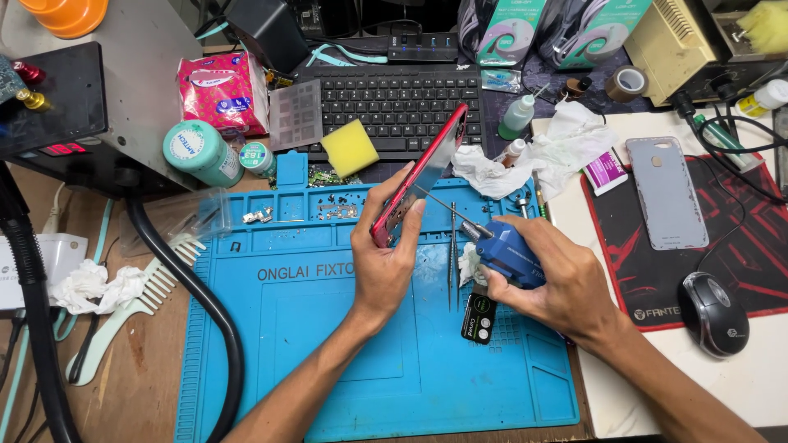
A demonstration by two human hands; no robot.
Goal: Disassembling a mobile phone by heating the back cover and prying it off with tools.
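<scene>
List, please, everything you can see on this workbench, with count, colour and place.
phone frame: one, red, held tilted above the mat
electric screwdriver: one, blue, tip against the phone frame
work mat: one, blue, centre of bench
tweezers: one, metal, on the mat
sponge: one, yellow, by the keyboard
keyboard: one, black, behind the mat
tissue pack: one, pink, back left
phone back cover: one, grey, on the mouse pad
mouse: one, black, right
comb: one, pale green, left
left hand: fingers around the phone frame
right hand: gripping the electric screwdriver
</scene>
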